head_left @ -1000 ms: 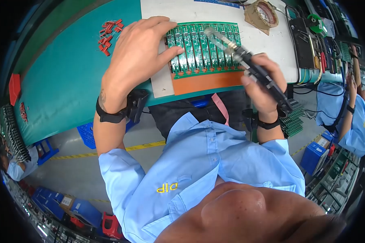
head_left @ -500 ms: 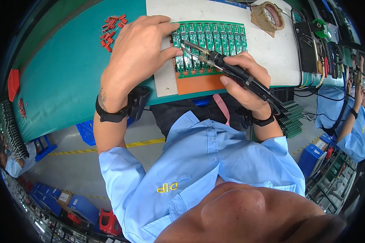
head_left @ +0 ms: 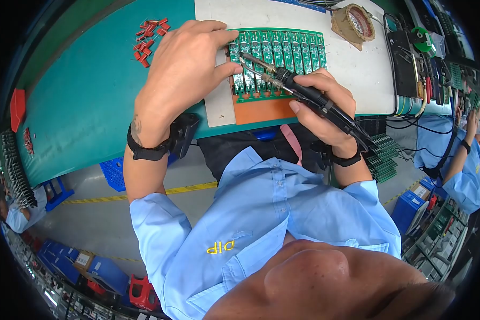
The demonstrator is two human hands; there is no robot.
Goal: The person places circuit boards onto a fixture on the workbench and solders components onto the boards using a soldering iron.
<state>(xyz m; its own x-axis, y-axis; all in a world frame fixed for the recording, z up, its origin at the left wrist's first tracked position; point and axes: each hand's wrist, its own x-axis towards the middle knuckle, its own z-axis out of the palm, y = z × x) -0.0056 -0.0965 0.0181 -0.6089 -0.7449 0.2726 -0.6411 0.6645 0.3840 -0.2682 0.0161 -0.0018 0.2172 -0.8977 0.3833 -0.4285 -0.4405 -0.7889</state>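
Observation:
A green circuit board panel [head_left: 279, 50], made of several narrow boards side by side, lies on an orange pad [head_left: 264, 111]. My left hand [head_left: 189, 66] holds its left edge, index fingertip at the upper corner and thumb lower down, with a gap between them. The other fingers are partly hidden behind the hand. In my right hand [head_left: 328, 106] is a black soldering iron [head_left: 309, 93], gripped like a pen, with a thin metal tube running beside its shaft. Its tip reaches the leftmost boards, close to my left thumb; whether it touches is too small to tell.
Red components [head_left: 145, 45] with wire leads lie on the green mat [head_left: 85, 90]. A round brown container [head_left: 353, 22] stands behind the white sheet [head_left: 360, 69]. Tools and cables [head_left: 410, 64] crowd the right side. Another person's arm [head_left: 458, 160] is at far right.
The view has shifted very slightly, moving the bench things a little to the right. Both hands keep their hold, and the iron's tip stays around the same spot on the panel.

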